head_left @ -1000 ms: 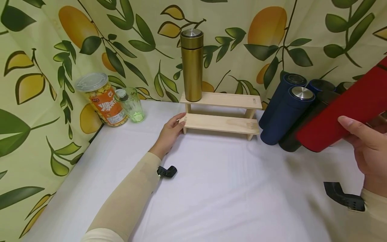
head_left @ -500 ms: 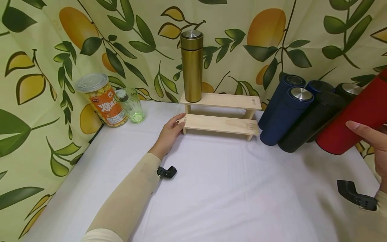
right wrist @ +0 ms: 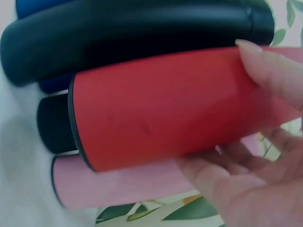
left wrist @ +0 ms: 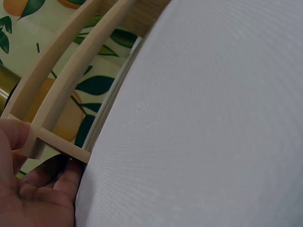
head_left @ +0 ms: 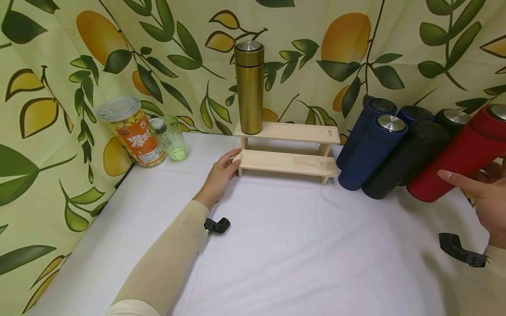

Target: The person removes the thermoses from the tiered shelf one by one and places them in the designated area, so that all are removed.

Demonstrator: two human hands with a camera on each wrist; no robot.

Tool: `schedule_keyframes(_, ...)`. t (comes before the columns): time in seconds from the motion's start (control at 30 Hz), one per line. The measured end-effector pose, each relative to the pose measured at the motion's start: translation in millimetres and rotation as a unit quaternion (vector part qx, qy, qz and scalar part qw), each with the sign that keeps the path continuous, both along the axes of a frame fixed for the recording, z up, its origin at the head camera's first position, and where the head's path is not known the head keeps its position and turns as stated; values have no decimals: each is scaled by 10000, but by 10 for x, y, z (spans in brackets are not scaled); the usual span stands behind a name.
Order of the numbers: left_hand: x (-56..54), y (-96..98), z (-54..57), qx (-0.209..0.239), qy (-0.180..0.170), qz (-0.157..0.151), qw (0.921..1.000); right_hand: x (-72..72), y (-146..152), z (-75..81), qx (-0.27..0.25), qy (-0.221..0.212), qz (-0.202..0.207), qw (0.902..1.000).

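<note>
In the head view my left hand point(head_left: 222, 176) grips the left end of the lower step of a two-step wooden rack point(head_left: 288, 162). Its thumb lies on top of the board; in the left wrist view the other fingers point(left wrist: 66, 182) are around the end and underside. A gold thermos point(head_left: 250, 90) stands upright at the upper step's left end. At the right, my right hand point(head_left: 480, 193) holds a red thermos point(head_left: 454, 156), tilted, with its steel-topped lid toward the upper right. The right wrist view shows the thumb on one side of the red thermos point(right wrist: 156, 109) and fingers beneath.
Beside the rack are blue thermoses point(head_left: 373, 151) and black ones point(head_left: 409, 158), close to the red one. A pink thermos point(right wrist: 118, 179) lies behind it. A snack jar point(head_left: 134, 131) and a green glass point(head_left: 171, 138) stand left. Patterned cloth point(head_left: 300, 22) hangs behind the white-covered table point(head_left: 276, 245).
The red thermos has shifted right and tipped more upright beside the black thermoses, uncovering them; its lid has come into view. My left hand has stayed on the rack.
</note>
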State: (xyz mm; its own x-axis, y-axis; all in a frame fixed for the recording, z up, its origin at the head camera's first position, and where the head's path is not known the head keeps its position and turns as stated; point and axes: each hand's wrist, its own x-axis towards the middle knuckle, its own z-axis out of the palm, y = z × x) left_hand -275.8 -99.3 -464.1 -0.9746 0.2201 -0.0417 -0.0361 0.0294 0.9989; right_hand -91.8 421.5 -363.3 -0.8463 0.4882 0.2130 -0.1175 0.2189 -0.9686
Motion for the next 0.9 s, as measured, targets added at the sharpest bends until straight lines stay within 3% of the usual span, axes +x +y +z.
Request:
schedule_keyframes(0.13, 5, -7, 3, -26, -10, 0, 10000, -28, 85, -85, 741, -312, 133, 9967)
schedule_keyframes(0.27, 3, -13, -3, -57, -3, 20, 10000, -56, 153, -176, 1463, -613, 172, 9872)
schedule_keyframes(0.47, 2, -14, -8, -45, 13, 13, 10000, -103, 218, -252, 1375, -334, 549, 9884)
schedule_keyframes(0.9, -8, -2, -12, -8, -6, 26, 10000, -150, 224, -341, 1897, -835, 792, 9751)
